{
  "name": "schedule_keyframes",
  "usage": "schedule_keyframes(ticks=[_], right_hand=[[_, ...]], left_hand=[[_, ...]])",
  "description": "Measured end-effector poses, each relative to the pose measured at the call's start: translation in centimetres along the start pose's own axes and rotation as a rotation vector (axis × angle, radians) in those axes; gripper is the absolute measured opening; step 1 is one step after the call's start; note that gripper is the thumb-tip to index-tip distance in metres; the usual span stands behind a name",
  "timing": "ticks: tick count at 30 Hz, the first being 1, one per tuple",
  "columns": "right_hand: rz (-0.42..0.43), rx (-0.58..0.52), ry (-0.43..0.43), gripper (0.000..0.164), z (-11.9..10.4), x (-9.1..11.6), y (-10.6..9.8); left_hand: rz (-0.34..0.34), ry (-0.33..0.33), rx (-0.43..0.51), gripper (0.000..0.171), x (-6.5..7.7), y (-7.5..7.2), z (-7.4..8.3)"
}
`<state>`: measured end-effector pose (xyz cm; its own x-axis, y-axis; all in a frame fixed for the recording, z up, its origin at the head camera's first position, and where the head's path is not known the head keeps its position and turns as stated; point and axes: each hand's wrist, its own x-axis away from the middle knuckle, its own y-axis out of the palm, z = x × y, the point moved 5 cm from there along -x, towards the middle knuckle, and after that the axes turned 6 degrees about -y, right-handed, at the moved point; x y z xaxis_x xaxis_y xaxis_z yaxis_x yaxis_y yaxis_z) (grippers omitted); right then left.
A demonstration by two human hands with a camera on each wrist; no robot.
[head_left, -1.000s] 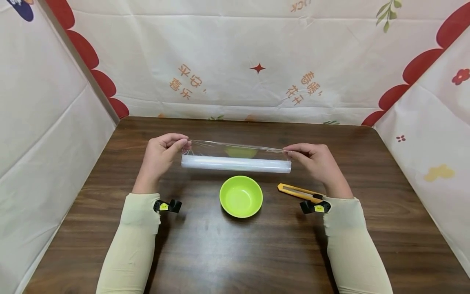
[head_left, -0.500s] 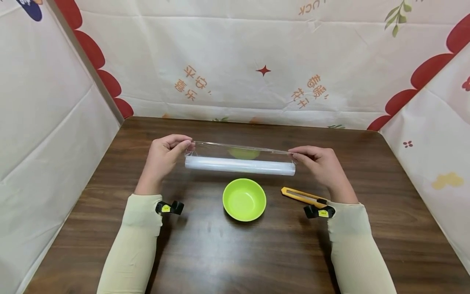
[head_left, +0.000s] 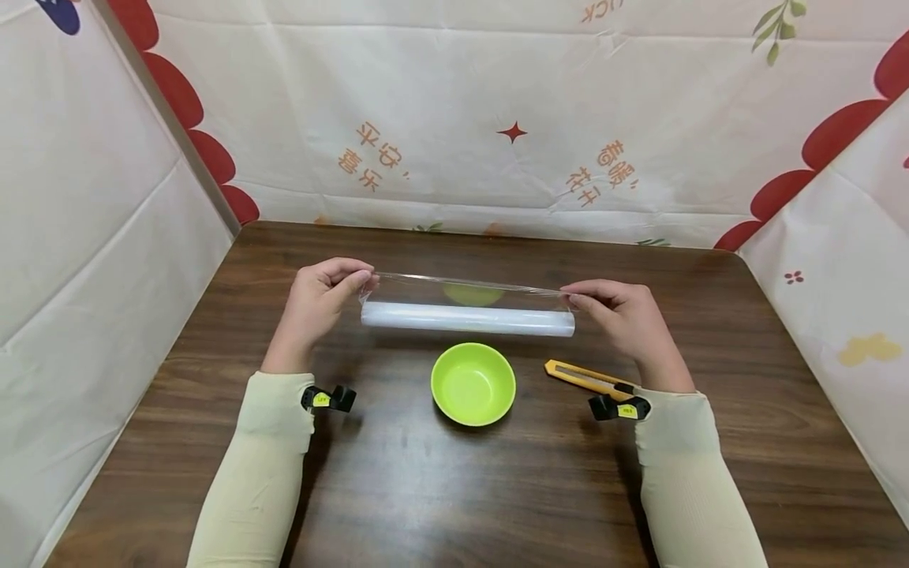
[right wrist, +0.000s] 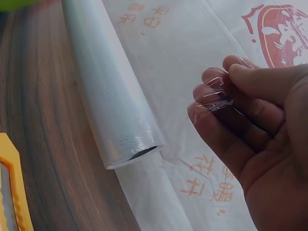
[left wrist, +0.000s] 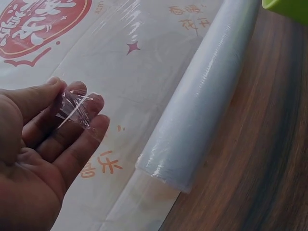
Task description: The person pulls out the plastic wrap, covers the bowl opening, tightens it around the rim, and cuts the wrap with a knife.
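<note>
A roll of clear plastic wrap [head_left: 467, 319] lies crosswise on the table, beyond a lime green bowl [head_left: 473, 384]. My left hand [head_left: 319, 304] pinches one corner of its loose film between thumb and fingertips, as the left wrist view also shows at the crumpled film [left wrist: 77, 108]. The opposite corner is pinched by my right hand [head_left: 621, 315]. Between both hands the film [head_left: 511, 289] is stretched taut, raised behind the roll. A green patch shows on or through it; I cannot tell which. The bowl is upright, and no contents are visible.
A yellow utility knife [head_left: 589, 379] lies right of the bowl, its near end partly covered by the right wrist camera [head_left: 619, 408]. The brown wooden table [head_left: 426, 489] is bordered by printed white cloth [head_left: 454, 118] at the back and sides.
The head view has shifted slightly, moving the whole scene a little to the right in the picture. Both hands keep the film stretched, with no clear movement relative to the roll.
</note>
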<state>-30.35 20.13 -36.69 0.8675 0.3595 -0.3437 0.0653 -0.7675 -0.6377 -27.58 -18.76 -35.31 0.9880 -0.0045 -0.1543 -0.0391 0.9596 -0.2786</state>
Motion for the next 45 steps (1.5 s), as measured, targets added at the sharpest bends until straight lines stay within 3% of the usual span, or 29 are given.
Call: schedule_keyframes(ticks=[4, 11, 15, 20, 24, 36, 45], right_hand=[[0.012, -0.070, -0.002, 0.018, 0.0, 0.0, 0.1], [0.042, -0.298, -0.079, 0.018, -0.4, -0.4, 0.6], [0.036, -0.406, -0.128, 0.017, -0.8, -0.6, 1.1], [0.028, -0.498, -0.149, 0.017, -1.1, -0.7, 1.5], [0.021, -0.483, -0.133, 0.018, -0.9, -0.7, 1.9], [-0.064, -0.583, -0.079, 0.022, 2.1, -1.4, 3.8], [-0.063, -0.598, -0.001, 0.026, 3.3, -1.3, 4.6]], left_hand=[[-0.044, -0.010, 0.044, 0.021, -0.3, 0.1, -0.4], [-0.141, -0.035, 0.314, 0.023, -1.2, 0.9, -2.4], [-0.138, -0.079, 0.398, 0.023, -1.3, 1.5, -3.1], [-0.059, -0.139, 0.422, 0.018, -1.4, 2.2, -3.6], [-0.012, -0.193, 0.462, 0.015, -1.5, 2.4, -4.2], [-0.093, -0.236, 0.387, 0.036, -2.0, 2.1, -5.6], [-0.090, -0.310, 0.400, 0.028, -2.7, 2.5, -7.1]])
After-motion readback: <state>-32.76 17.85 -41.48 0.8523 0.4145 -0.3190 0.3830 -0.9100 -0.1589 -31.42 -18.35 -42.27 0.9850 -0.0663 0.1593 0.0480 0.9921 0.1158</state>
